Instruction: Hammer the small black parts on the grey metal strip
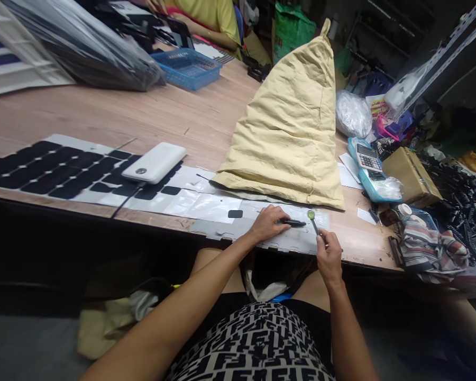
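My left hand (267, 224) is closed, its fingers pinching a slim black part (296, 223) that lies low over the grey strip (218, 229) along the table's front edge. What kind of part it is, I cannot make out. In my right hand (328, 253) is a small hammer (313, 221) with a round yellow-green head, tilted up just right of the black part and apart from it. A small black rounded pad (235, 214) rests on white sheeting left of my left hand. Behind both hands lies a large beige cloth bag (289, 127).
Sheets with black patches (55, 166) lie at left, with a white power bank (154, 163) on them. A blue basket (190, 69) stands at the back, near a person in yellow (218, 21). At right are a calculator (368, 157), a cardboard box (412, 174) and striped cloth (432, 241).
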The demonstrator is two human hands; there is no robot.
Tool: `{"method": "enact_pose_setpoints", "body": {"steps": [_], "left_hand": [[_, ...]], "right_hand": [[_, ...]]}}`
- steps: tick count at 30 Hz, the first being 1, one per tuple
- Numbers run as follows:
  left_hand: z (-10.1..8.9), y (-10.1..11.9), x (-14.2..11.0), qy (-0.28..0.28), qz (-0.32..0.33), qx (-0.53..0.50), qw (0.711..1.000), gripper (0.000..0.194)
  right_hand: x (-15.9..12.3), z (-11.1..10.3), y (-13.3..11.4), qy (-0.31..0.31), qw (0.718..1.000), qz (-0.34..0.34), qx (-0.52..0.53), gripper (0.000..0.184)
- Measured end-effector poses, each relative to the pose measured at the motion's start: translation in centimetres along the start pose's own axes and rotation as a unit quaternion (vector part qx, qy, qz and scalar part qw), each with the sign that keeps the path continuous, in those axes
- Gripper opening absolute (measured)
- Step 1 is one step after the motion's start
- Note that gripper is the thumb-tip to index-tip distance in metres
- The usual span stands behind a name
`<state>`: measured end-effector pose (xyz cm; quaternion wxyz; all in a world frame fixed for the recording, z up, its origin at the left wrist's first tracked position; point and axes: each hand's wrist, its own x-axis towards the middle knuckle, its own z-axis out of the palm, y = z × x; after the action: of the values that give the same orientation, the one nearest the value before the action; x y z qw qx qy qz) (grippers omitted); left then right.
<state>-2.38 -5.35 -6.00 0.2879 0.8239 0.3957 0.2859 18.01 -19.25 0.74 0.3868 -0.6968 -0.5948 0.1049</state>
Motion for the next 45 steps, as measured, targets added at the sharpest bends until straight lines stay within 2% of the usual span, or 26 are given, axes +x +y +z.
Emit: {"method": "enact_pose_setpoints", "body": {"steps": [3, 6, 20, 23, 29, 33, 36, 40, 45], "left_hand": [[0.1, -0.1, 0.0, 0.003, 0.005, -0.006, 1.000, 0.023], [0.1, 0.0, 0.0, 0.005, 0.013, 0.002, 1.000, 0.023], [0.1, 0.2, 0.2, 0.003, -0.014, 0.015, 1.000, 0.018], [0.0, 0.4, 0.3, 0.005, -0.021, 0.018, 1.000, 0.018], [0.0, 0.5, 0.3, 0.007, -0.023, 0.009, 1.000, 0.019], [0.0, 0.6, 0.3, 0.003, -0.030, 0.009, 0.999, 0.020], [-0.1, 0.7, 0.3, 0.001, -0.031, 0.013, 0.999, 0.019], [-0.3, 0.9, 0.3, -0.002, -0.031, 0.009, 0.999, 0.019], [-0.4, 1.0, 0.2, 0.000, -0.028, 0.011, 1.000, 0.019]], "right_hand": [[-0.8, 1.2, -0.9, -0.009, 1.000, -0.023, 0.016, 0.032], [-1.0, 2.0, -0.7, -0.018, 0.999, -0.033, 0.009, 0.034], [-1.5, 3.6, -1.2, -0.020, 0.994, -0.096, -0.044, 0.038], [-1.6, 3.6, -0.9, -0.018, 0.994, -0.087, -0.063, 0.038], [-1.1, 2.8, -0.7, 0.027, 0.993, -0.101, -0.060, 0.037], [-1.0, 3.0, -0.3, 0.013, 0.993, -0.098, -0.066, 0.036], [-0.5, 2.7, 0.4, 0.014, 0.993, -0.090, -0.071, 0.036], [1.4, 1.1, 2.9, 0.062, 0.987, -0.043, -0.140, 0.038], [3.7, -0.9, 7.6, 0.112, 0.945, 0.047, -0.304, 0.038]]}}
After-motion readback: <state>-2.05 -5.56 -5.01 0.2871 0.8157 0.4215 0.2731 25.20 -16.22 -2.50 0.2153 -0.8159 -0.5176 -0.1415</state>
